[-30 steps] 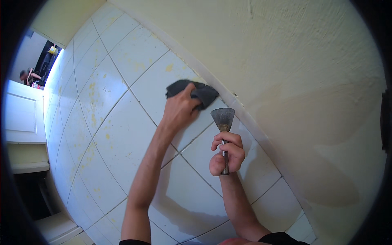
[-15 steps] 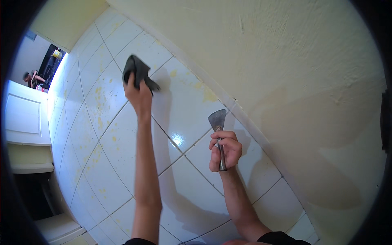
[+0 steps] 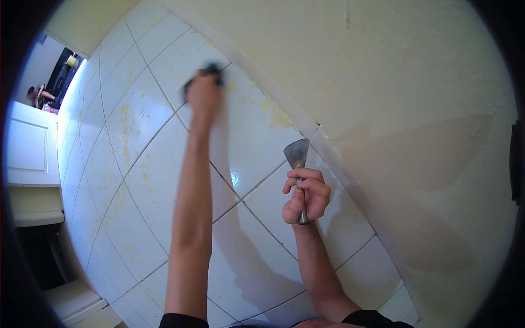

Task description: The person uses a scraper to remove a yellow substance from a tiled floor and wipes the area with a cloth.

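My left hand (image 3: 204, 97), smeared by motion, is closed over a dark grey cloth (image 3: 212, 70) against the white tiled floor (image 3: 180, 158), close to the wall side. In my right hand (image 3: 307, 198) is a metal scraper (image 3: 297, 153), its flared blade pointing away from me and its handle running down through the curled fingers. The scraper is held above the tiles, near the foot of the wall. Yellow stains (image 3: 280, 118) mark the tile just right of the cloth.
A cream wall (image 3: 404, 76) with a pale skirting (image 3: 350, 180) bounds the floor on the right. More yellow spots (image 3: 126, 131) dot the tiles leftward. At far left are a white panelled door (image 3: 33, 145) and a dark opening; beyond, a person (image 3: 38, 97) sits.
My left hand has swept the cloth to the right and pressed it down flatter, nearer the wall. My right hand keeps hold of the scraper. The view has shifted slightly.
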Tool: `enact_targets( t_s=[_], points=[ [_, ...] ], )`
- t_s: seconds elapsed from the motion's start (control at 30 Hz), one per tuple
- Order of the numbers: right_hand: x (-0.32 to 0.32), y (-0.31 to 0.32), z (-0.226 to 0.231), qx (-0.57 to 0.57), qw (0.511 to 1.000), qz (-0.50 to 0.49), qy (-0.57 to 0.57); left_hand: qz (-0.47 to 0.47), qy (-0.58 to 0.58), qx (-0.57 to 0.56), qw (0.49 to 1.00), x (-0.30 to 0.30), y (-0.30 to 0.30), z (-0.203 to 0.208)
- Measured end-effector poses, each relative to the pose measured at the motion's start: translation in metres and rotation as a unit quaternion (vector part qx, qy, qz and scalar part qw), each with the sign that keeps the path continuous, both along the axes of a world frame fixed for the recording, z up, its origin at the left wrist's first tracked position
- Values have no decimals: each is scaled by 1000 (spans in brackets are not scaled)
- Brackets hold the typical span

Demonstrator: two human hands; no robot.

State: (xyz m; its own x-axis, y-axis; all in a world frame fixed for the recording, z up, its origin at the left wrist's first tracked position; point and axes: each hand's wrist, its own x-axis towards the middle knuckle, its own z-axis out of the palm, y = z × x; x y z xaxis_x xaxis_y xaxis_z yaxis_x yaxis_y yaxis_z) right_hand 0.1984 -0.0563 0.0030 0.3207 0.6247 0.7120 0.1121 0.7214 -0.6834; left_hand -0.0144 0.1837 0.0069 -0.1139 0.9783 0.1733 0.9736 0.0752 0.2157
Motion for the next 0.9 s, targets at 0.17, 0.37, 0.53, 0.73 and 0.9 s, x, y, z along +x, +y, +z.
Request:
enact_targets(
  t_s=[0.17, 0.37, 0.53, 0.73, 0.9],
  points=[
    [9, 4, -7, 2, 1000, -3, -1, 2, -155, 241, 958, -21, -21, 47],
    [15, 0, -7, -1, 998, -22, -61, -64, -216, 229, 947, 32, -140, 17],
    [2, 0, 5, -66, 994, -19, 80, 2, -312, 241, 919, 75, -182, 0],
    [4, 2, 7, -199, 946, -40, 253, 36, -322, 282, 903, 66, -190, -4],
    [-1, 3, 4, -280, 894, -19, 350, 24, -337, 273, 901, 63, -189, -7]
  ],
)
